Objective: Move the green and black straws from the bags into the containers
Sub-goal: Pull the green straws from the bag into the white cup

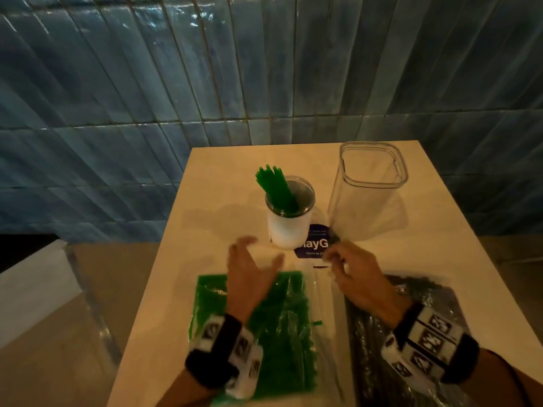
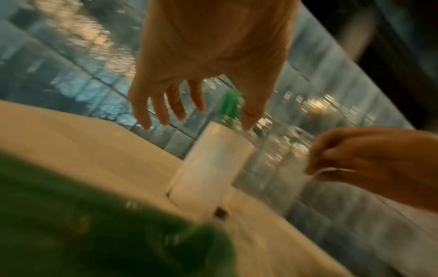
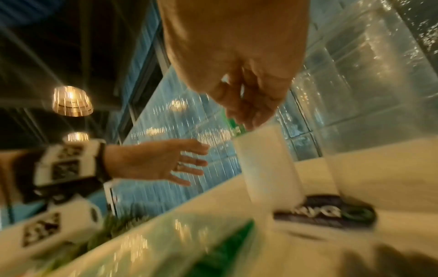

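Note:
A white round container stands mid-table with several green straws upright in it. To its right is a tall clear square container with nothing in it. The green straw bag lies under my left wrist and the black straw bag under my right. My left hand hovers just left of the white container, fingers spread, holding nothing. My right hand is blurred at the green bag's clear open end. Its fingers are curled with thumb to fingertips, seemingly pinching the thin plastic.
A dark blue sticker lies on the cream table between the two containers. A blue tiled wall rises directly behind the table. The table's left edge drops to a lower grey surface.

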Motion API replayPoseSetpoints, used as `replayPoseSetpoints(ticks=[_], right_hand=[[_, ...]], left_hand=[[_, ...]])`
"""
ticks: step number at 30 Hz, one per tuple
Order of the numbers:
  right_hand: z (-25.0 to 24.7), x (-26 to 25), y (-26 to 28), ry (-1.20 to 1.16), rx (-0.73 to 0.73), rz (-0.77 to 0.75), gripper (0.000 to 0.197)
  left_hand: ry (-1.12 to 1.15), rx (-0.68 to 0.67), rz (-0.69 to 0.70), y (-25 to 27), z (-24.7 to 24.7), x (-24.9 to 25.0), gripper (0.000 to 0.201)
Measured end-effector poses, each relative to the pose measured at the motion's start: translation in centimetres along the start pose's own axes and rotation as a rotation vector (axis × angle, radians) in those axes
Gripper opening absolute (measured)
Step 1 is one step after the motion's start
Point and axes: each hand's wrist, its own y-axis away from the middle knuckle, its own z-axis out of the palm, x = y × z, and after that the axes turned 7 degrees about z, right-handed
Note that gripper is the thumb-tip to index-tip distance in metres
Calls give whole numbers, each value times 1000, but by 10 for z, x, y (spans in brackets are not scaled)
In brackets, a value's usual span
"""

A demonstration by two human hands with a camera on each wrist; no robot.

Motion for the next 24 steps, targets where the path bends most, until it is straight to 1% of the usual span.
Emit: replayPoseSetpoints(ticks=[1,2,3,4,5,6,7,8,10,12,13,15,17,19,21,24], right_hand=[[7,11,5,126,-113,77,19],[16,21,10,219,-235,146,20],[26,29,15,284,-326,190,20],[33,33,19,327,-381,215,19],[40,34,24,358,-408,217,19],[45,34,28,364,-432,205,20],[48,30,31,353,-458,168,21],[50,24,33,329,-477,114,24],[55,12,35,261,-484,9,30],[65,5,35,197,-455,-89,32],[72,4,33,197,-447,-111,33],[87,6,29,230,-436,-115,35],[94,2,24,271,-423,-84,34],[94,-3,20,370,-429,-61,33],[95,-5,17,442,-438,-57,34],[96,-8,18,464,-459,-29,33]], left_hand=[[-101,-142,-12,24,10,-2,78],[-202,-299,-52,44,21,-5,89],[-310,-447,-110,61,32,-8,103],[-409,-564,-169,73,42,-12,115],[-497,-638,-207,80,50,-15,118],[-564,-665,-226,83,55,-16,114],[-598,-655,-222,83,56,-15,103],[-589,-615,-204,82,57,-16,85],[-488,-492,-129,77,53,-21,50],[-348,-391,-49,72,45,-28,29],[-298,-352,-24,71,40,-30,22],[-279,-303,21,71,33,-29,13],[-288,-264,52,73,30,-26,13],[-305,-243,76,75,28,-22,16],[-313,-235,81,77,26,-20,12],[-297,-229,67,77,24,-19,5]])
